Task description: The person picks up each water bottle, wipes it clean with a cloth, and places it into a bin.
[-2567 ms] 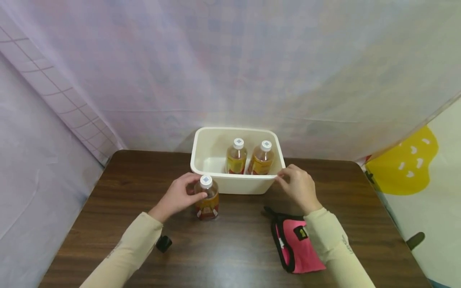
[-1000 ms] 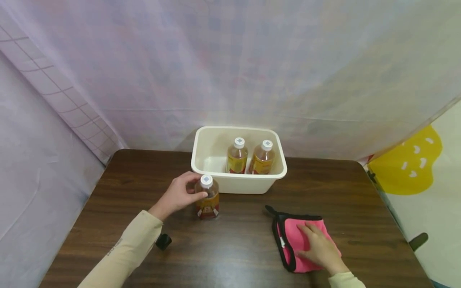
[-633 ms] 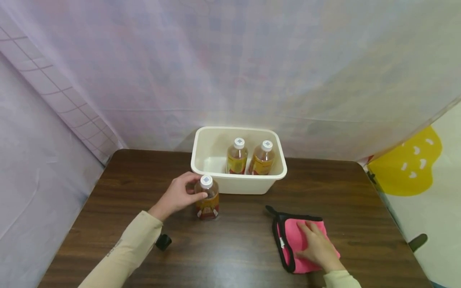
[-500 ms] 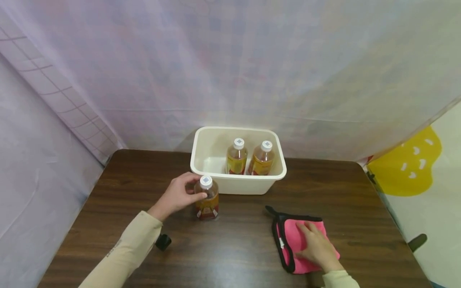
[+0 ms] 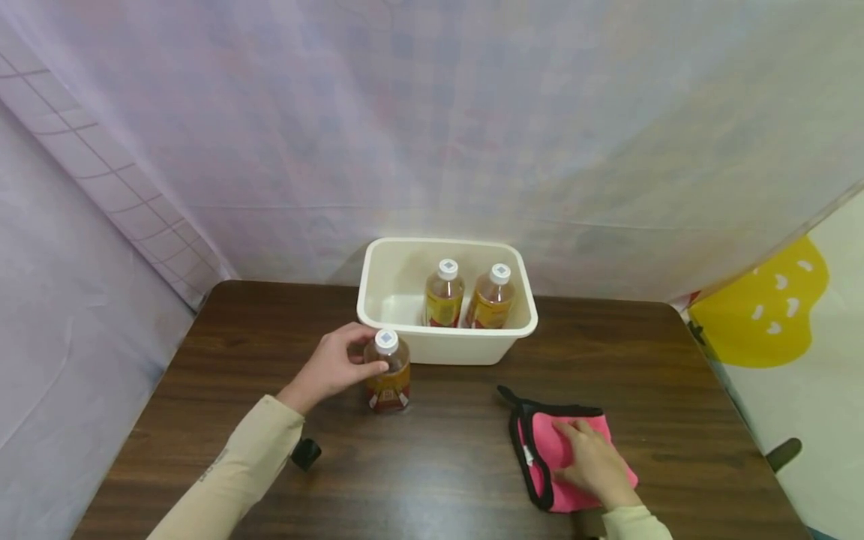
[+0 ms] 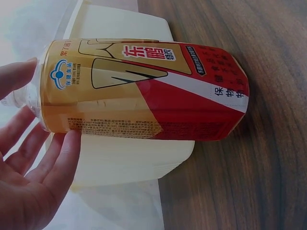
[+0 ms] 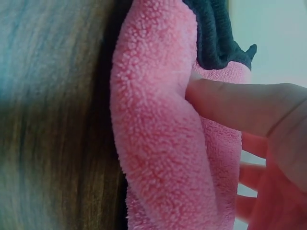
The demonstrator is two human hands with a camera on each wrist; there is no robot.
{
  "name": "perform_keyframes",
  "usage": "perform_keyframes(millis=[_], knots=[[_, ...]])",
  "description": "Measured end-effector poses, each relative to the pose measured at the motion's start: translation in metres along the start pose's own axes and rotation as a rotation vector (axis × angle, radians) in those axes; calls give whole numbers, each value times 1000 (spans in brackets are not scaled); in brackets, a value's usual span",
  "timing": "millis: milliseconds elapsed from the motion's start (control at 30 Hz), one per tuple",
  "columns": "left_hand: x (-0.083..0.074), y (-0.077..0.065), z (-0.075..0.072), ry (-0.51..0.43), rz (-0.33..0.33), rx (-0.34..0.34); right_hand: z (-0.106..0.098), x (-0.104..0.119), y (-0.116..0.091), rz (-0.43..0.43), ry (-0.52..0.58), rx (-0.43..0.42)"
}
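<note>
An upright drink bottle with a white cap and a gold and red label stands on the table in front of the white bin. My left hand grips it near the shoulder, thumb on the near side; in the left wrist view the fingers curl round its neck end. On the right lies a folded pink cloth with black edging. My right hand holds it from above. In the right wrist view the thumb digs into a fold of the cloth, and the other fingers are partly hidden behind.
The white bin stands at the table's back edge. Two capped bottles, a left one and a right one, stand inside its right half. A small black object shows beside the left sleeve. Curtains hang behind the wooden table.
My right hand has left the bin's front right corner and come down onto the pink cloth, where its fingers have since shifted slightly. The left hand and its bottle have stayed put.
</note>
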State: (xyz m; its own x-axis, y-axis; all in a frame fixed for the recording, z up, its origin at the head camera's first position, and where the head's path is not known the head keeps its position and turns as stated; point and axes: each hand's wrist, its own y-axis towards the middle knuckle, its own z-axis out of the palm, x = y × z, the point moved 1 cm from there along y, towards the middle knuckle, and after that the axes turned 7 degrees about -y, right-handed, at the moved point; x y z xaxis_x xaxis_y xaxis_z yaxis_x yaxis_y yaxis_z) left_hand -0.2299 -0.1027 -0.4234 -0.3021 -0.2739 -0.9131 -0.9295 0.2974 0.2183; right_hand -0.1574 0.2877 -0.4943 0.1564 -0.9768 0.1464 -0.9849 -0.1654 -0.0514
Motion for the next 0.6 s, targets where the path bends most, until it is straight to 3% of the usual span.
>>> perform_keyframes(millis=[600], knots=[[2,0,0,-10,-14,-9,4,12,-3,1,-81,-103]])
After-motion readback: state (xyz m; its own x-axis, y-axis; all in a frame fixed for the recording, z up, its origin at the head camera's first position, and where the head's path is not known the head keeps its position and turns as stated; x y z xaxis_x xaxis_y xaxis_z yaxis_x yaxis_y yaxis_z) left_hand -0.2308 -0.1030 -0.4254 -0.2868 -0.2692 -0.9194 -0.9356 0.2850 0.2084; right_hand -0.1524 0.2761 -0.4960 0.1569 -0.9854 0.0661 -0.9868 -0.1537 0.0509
